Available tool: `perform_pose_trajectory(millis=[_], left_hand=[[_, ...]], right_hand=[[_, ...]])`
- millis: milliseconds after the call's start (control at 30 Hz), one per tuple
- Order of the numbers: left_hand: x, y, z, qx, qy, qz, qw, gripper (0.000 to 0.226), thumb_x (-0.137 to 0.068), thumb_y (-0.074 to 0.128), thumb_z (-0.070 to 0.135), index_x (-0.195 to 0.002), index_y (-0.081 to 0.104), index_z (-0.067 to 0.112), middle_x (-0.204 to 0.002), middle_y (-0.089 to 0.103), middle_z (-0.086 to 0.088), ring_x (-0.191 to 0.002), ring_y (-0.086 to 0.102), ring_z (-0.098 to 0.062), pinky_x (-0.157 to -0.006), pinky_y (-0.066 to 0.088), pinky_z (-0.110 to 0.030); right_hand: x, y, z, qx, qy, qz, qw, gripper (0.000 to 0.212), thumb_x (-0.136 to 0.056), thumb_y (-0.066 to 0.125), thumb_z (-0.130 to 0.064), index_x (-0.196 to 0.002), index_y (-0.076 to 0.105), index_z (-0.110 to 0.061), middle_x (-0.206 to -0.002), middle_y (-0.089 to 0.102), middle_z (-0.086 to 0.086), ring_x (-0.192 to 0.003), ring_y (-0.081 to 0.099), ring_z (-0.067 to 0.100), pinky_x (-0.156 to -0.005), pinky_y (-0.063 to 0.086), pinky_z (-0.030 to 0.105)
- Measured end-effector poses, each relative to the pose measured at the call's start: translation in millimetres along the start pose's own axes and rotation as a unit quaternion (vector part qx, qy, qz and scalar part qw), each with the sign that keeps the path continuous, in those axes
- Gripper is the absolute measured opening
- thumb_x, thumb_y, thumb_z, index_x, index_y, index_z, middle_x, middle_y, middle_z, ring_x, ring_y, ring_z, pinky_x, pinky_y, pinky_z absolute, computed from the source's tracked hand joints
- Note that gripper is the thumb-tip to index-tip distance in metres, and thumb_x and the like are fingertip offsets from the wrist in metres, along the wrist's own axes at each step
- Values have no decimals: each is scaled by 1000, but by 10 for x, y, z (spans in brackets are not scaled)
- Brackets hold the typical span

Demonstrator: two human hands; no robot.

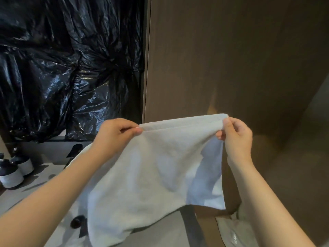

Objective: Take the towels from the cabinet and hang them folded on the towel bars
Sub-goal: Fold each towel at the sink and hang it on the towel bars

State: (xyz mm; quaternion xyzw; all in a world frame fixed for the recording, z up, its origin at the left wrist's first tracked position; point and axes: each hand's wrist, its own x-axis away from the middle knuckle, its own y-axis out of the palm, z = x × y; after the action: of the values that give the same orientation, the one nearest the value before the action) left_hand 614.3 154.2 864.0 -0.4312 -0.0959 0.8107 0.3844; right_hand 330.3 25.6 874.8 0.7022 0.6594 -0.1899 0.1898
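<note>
Towel (151, 172) corners are pinched in the fingers (130, 129) of my left hand (115, 134) and right hand (236, 136), so I judge folding underway; next, bring the edges together evenly.

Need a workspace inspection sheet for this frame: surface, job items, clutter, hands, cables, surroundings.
Surface: grey counter, lower left, only partly visible.
Job's things: white towel, held up spread; no towel bar identifiable.
Clutter: two dark bottles at the counter's left edge.
Grippers: left hand and right hand each pinch a top corner of the towel.
Cables: nothing seen.
Surroundings: black plastic sheeting upper left; brown wood cabinet panel right.
</note>
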Motion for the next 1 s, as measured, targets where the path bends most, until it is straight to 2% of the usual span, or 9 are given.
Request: perform_pose_trajectory(millis=[133,333,400,467,567,667,833,933,1000], left_hand=[[-175,-92,218,16,8,-6,1000,5,-77,80,22,-79,78,27,-72,72,13,-69,66,-3,-64,52,-19],[-160,-49,285,6,31,-37,999,5,-79,78,21,-81,78,26,-72,72,14,-69,66,0,-62,51,-11],[-135,7,301,9,32,-40,999,5,-79,79,19,-80,79,24,-71,72,13,-67,66,-1,-61,51,-11],[-99,73,331,11,32,-46,998,5,-79,79,19,-79,78,23,-69,71,14,-68,65,0,-60,48,-9],[-36,194,415,-5,60,-75,995,2,-80,78,17,-80,79,19,-73,72,12,-73,65,-2,-64,49,-13],[41,305,522,-21,101,-104,989,2,-80,78,14,-82,79,13,-76,72,6,-76,62,-4,-69,48,-16],[181,340,605,-38,131,-126,983,5,-81,77,18,-84,79,14,-75,71,4,-71,61,-6,-69,45,-17],[249,303,586,-39,129,-135,982,5,-82,76,18,-85,78,14,-75,71,5,-73,60,-8,-67,46,-19],[283,286,568,-33,115,-139,983,4,-82,75,17,-84,77,15,-73,69,6,-72,60,-8,-66,46,-21]], right_hand=[[-84,-47,37,-29,25,26,999,28,-102,49,-23,-93,67,-4,-57,59,-5,-55,54,3,-58,48,14],[-67,-118,90,-13,44,42,998,24,-101,52,-27,-92,69,-14,-65,62,1,-60,58,8,-66,51,22],[-58,-153,107,-5,72,50,996,22,-100,54,-27,-107,68,-12,-79,68,3,-63,63,7,-67,55,21],[-14,-186,125,31,92,61,993,32,-97,58,-28,-127,58,-16,-113,66,3,-84,69,12,-77,59,26],[201,-127,70,119,-37,27,992,42,-95,62,-24,-136,50,-25,-136,51,-6,-110,63,20,-92,55,37],[481,100,-4,151,-179,-139,962,27,-96,59,-24,-123,61,-26,-128,57,-12,-102,61,4,-86,50,16],[626,320,36,166,-114,-275,940,21,-98,52,-34,-114,65,-30,-126,59,-15,-105,60,5,-79,56,22],[626,341,52,126,-75,-334,931,12,-99,53,-35,-95,64,-32,-98,65,-16,-76,64,8,-58,50,16],[643,361,53,118,-70,-356,924,14,-98,53,-34,-87,61,-31,-82,63,-13,-63,62,12,-55,47,17]])
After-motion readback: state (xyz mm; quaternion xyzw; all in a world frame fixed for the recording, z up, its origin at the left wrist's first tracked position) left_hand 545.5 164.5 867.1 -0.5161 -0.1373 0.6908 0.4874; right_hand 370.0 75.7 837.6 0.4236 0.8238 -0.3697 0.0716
